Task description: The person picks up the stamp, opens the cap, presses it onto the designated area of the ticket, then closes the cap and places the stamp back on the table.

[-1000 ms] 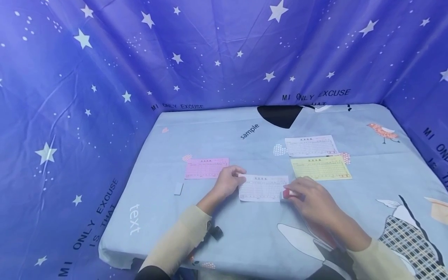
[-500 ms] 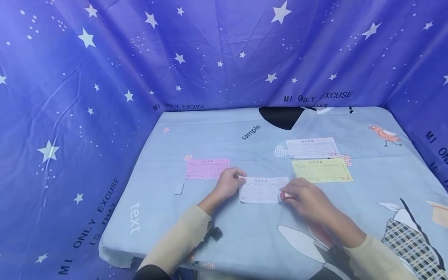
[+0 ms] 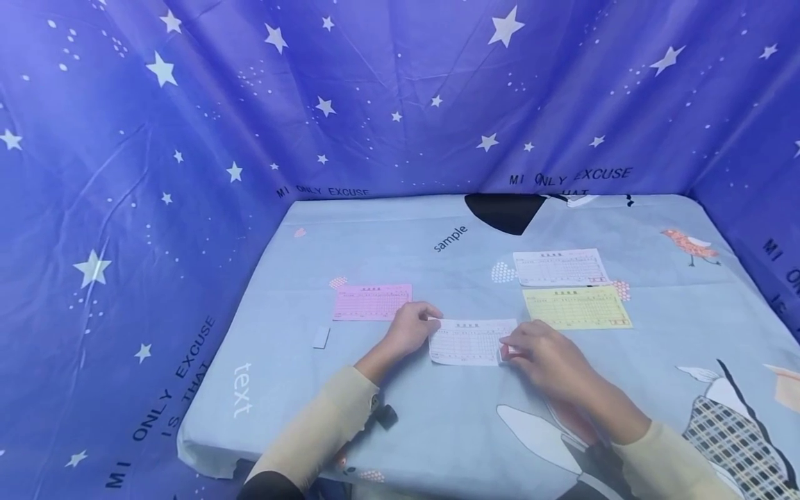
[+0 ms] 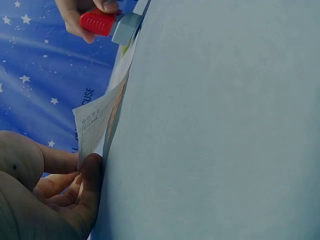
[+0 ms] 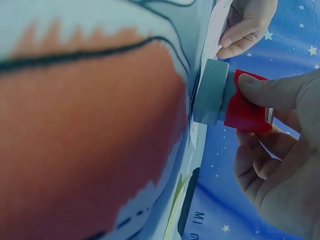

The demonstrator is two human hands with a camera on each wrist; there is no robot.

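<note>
A white printed receipt slip (image 3: 465, 344) lies on the cloth in front of the person in the head view. My left hand (image 3: 410, 328) pinches its upper left corner between thumb and fingers; that corner curls up off the cloth in the left wrist view. In my right hand (image 3: 550, 351) is a red-and-grey stamp (image 5: 250, 102), gripped by its red handle between thumb and fingers. Its grey end stands against the slip's lower right corner in the right wrist view. The stamp's face is hidden.
Behind the right hand lie a yellow slip (image 3: 578, 308) and another white slip (image 3: 559, 267); both bear small red marks at lower right. A pink slip (image 3: 369, 303) lies left, near a small pale rectangular piece (image 3: 321, 338). A starry curtain (image 3: 400, 90) surrounds the table.
My right hand has shifted slightly left, bringing the stamp from the white slip's right edge onto its lower right corner. My left hand keeps its hold on the slip.
</note>
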